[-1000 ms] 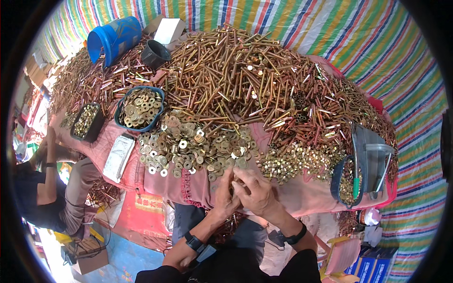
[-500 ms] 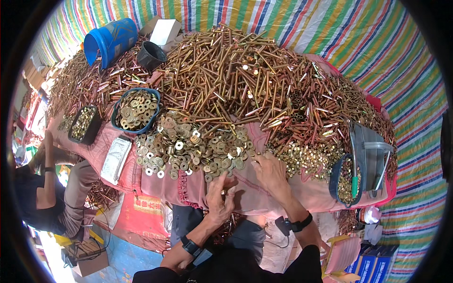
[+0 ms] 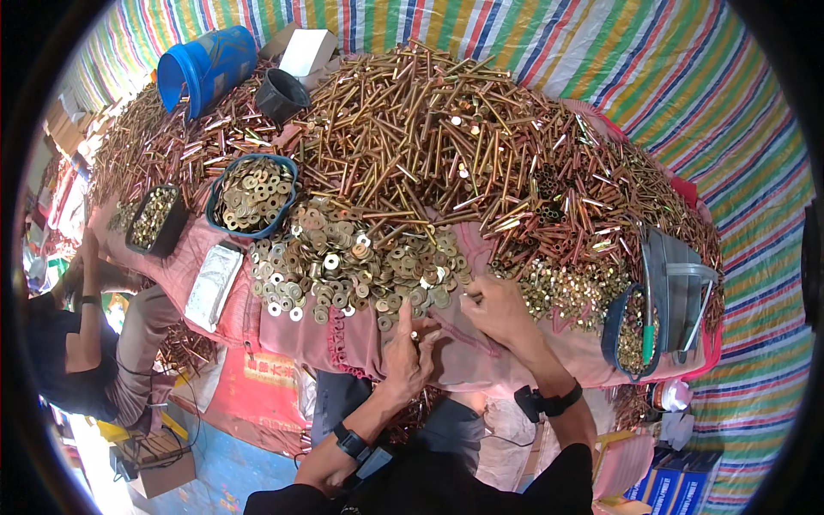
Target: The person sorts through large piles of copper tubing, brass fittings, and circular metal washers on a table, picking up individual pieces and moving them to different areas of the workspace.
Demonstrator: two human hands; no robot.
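My left hand (image 3: 407,360) is at the near edge of a heap of flat washers (image 3: 343,262). Its index finger stretches onto the washers while the other fingers curl in. A small shiny metal piece (image 3: 415,336) shows among those fingers, too small to name. Just right of the heap, over the pink cloth (image 3: 451,365), my right hand (image 3: 502,316) has thumb and fingertips pinched together; whatever lies between them is hidden. Right of that hand spreads a pile of small brass-coloured nuts (image 3: 571,287).
A large mound of long metal bolts or tubes (image 3: 412,129) covers the far side. Around it are a washer-filled blue tub (image 3: 211,206), nut-filled bins (image 3: 176,225) (image 3: 611,330), a blue bucket (image 3: 219,69), a black cup (image 3: 281,96) and a silver packet (image 3: 215,286). Another person (image 3: 77,352) sits at left.
My right hand's fingers have drawn together from a stretched index finger and moved slightly right, off the washers. The left index finger has straightened farther into the heap. The view has shifted slightly.
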